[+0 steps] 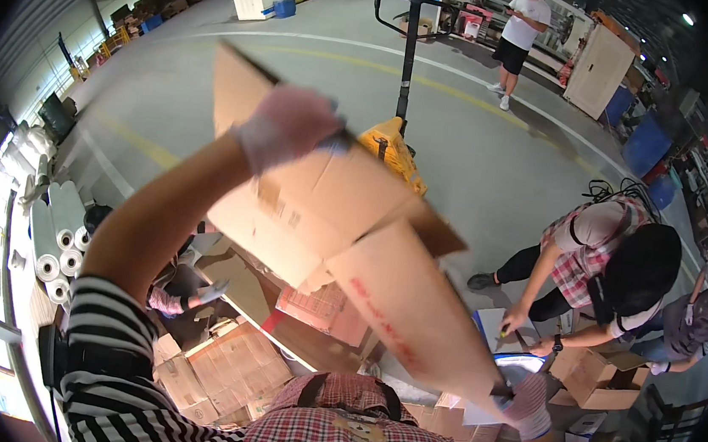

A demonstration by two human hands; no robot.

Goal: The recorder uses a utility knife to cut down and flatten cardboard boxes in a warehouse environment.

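Observation:
A large brown cardboard box [331,193], partly folded flat with loose flaps, is lifted tilted in front of me. My left hand [291,125], in a pale pinkish knit glove and slightly blurred, closes on its upper edge. Lower down at the right, my right hand [530,407], gloved alike, grips the end of a long side panel [414,303] that bears red marks. Fingertips of both hands are partly hidden by the cardboard. Below the box lie stacked flat cartons [229,362] and a reddish-brown carton [324,310].
A yellow pallet jack [399,153] with a black handle stands beyond the box. At right a co-worker [601,262] bends over a white sheet, near an open carton [599,377]. Another person's gloved hand [212,291] shows at left, near white rolls [62,240]. Someone [521,33] stands farther back.

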